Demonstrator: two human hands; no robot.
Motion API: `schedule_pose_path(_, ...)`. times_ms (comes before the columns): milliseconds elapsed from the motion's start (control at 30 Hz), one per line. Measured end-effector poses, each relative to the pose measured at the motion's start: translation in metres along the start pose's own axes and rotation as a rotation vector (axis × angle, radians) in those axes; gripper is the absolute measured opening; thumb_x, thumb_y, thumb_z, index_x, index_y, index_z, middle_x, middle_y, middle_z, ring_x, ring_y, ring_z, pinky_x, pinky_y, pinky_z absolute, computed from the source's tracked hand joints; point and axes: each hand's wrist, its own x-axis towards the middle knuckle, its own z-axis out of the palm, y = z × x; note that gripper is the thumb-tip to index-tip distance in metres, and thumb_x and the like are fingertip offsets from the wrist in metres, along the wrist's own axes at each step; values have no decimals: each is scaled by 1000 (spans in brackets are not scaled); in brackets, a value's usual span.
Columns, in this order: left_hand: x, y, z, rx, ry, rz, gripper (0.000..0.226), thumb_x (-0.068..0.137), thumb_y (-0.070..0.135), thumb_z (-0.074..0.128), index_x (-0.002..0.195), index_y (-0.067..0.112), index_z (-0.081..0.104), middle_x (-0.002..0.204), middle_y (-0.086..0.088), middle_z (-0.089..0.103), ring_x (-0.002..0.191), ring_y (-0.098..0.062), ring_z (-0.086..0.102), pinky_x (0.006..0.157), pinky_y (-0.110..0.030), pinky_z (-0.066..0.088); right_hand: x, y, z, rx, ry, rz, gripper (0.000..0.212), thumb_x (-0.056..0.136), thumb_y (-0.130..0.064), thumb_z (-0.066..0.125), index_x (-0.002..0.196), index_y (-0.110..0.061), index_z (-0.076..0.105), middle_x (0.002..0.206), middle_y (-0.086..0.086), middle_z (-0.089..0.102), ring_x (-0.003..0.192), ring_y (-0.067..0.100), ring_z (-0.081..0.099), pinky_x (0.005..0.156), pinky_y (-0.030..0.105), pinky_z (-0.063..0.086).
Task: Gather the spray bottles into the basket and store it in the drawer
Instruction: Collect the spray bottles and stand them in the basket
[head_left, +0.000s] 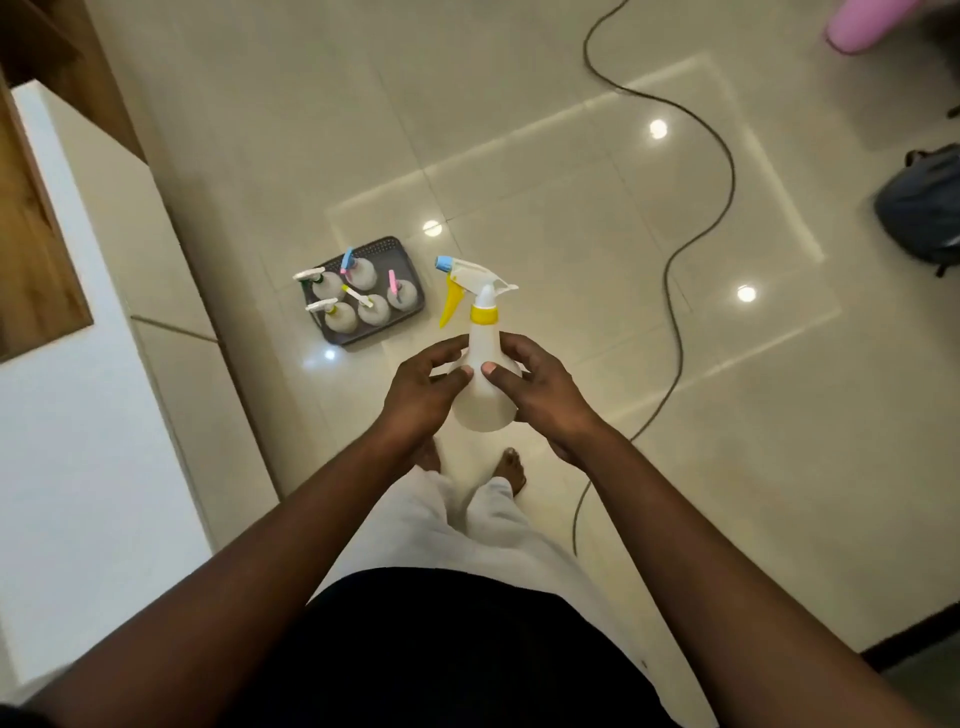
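While hands hold bottle (483, 384), cable (696, 244) near basket (387, 247).

A spray bottle (484, 358) is held upright between the left hand (423, 395) and right hand (540, 397), above the floor (545, 208); ahead and left, five bottles (358, 293) stand in the basket (387, 248); a cable (696, 234) runs on the right

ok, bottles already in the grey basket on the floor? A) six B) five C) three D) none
B: five spray bottles stand upright in the grey basket, while a sixth, the yellow-trigger spray bottle, is held between the left hand and right hand.
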Motion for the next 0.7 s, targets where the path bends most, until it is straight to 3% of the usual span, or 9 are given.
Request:
schedule_pose_path(133, 18, 15, -6, -74, 76, -15, 35, 97, 20, 65, 116, 48, 73, 126, 18, 73, 103, -11, 77, 85, -36, 64, 32, -24, 1, -67, -92, -14, 44, 105, -23, 65, 147, -31, 58, 144, -4, 64, 131, 23, 64, 110, 55, 54)
schedule_pose_path(300, 56, 25, -23, -116, 141, -42, 34, 99, 19, 66, 128, 36, 71, 131, 11, 72, 108, -17, 75, 95, -44, 60, 80, -51, 10, -140, -160, -22, 42, 105, -21, 64, 146, -27, 58, 141, -1, 65, 129, 23, 64, 108, 52, 55)
schedule_pose_path(400, 80, 38, -34, -106, 161, -54, 34, 98, 20, 67, 119, 47, 70, 128, 13, 72, 107, -13, 74, 96, -43, 60, 111, -68, 17, -180, -159, -9, 40, 104, -22, 67, 143, -26, 60, 138, -3, 68, 127, 23, 65, 108, 54, 55)
schedule_pose_path(500, 109, 51, -47, -92, 171, -62, 36, 99, 20, 65, 116, 51, 69, 133, 3, 71, 114, -22, 71, 101, -52, 58, 146, -83, 26, -215, -158, 10, 37, 102, -24, 69, 138, -25, 63, 135, -6, 70, 125, 22, 66, 106, 56, 55)
schedule_pose_path(700, 166, 68, -73, -45, 158, -99, 44, 99, 10, 60, 137, 32, 65, 144, -1, 63, 128, -24, 62, 112, -50, 50, 221, -105, 42, -278, -152, -13, 38, 95, -21, 78, 131, -21, 68, 126, -5, 75, 120, 18, 69, 107, 51, 55)
